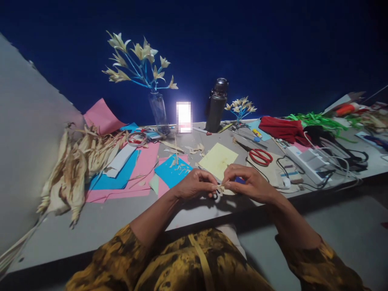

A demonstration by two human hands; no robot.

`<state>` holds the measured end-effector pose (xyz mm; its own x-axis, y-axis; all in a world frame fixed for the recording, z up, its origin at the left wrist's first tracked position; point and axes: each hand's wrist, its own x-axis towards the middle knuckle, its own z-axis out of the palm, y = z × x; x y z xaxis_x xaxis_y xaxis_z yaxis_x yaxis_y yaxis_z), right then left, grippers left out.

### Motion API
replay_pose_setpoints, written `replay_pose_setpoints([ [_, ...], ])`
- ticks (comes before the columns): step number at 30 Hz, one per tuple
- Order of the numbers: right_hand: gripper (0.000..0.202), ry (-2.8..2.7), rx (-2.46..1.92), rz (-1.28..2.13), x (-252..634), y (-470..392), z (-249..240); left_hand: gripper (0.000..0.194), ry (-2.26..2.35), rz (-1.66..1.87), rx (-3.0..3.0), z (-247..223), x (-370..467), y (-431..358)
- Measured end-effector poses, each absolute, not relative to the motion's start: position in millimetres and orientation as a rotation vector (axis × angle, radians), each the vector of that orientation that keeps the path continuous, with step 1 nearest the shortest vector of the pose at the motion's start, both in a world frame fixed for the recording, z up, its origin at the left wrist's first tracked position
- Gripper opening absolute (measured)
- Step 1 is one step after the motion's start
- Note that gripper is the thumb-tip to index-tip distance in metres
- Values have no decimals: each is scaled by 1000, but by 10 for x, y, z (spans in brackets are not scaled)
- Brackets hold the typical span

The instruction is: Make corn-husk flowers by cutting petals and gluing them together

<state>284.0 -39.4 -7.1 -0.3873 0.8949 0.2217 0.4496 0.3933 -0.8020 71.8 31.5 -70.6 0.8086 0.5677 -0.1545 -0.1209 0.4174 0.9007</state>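
Near the table's front edge, my left hand (197, 184) and my right hand (247, 182) meet with fingertips pinched on a small pale piece of husk (220, 188) between them. A small dark looped object (215, 195) shows just under the left fingertips; what it belongs to is hidden. Behind the hands lies a yellow paper sheet (218, 160). To its left is a blue sheet (173, 169) with small husk scraps on it. Red-handled scissors (260, 157) rest beyond my right hand.
Dried husks (75, 173) are heaped at the left beside pink paper (144, 161). A glass vase (159, 111) of husk flowers, a lit screen (184, 117) and a dark flask (216, 107) stand along the back. A power strip (306, 161) with cables lies right.
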Motion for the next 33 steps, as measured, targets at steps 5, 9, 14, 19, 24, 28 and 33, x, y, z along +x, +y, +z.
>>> replay_pose_setpoints([
  [5, 15, -1994, -1150, 839, 2880, -401, -93, 27, 545, 496, 1028, -638, 724, 293],
  [9, 21, -1925, -1159, 858, 2975, -419, -133, 27, 565, 530, 976, -618, 725, 303],
  [14, 65, -1700, -1218, 969, 2851, -424, -301, 27, 494, 578, 828, -655, 745, 320],
  [19, 40, -1319, -1271, 1089, 2429, -396, -511, 24, 436, 631, 733, -721, 781, 310],
  [24, 34, -1129, -1291, 1025, 2266, -370, -586, 23, 429, 621, 690, -760, 775, 313],
  [28, 30, -1135, -1269, 1020, 2296, -363, -628, 21, 431, 623, 687, -747, 763, 311],
  [33, 48, -1130, -1194, 1104, 2307, -365, -672, 23, 404, 584, 680, -758, 750, 314],
])
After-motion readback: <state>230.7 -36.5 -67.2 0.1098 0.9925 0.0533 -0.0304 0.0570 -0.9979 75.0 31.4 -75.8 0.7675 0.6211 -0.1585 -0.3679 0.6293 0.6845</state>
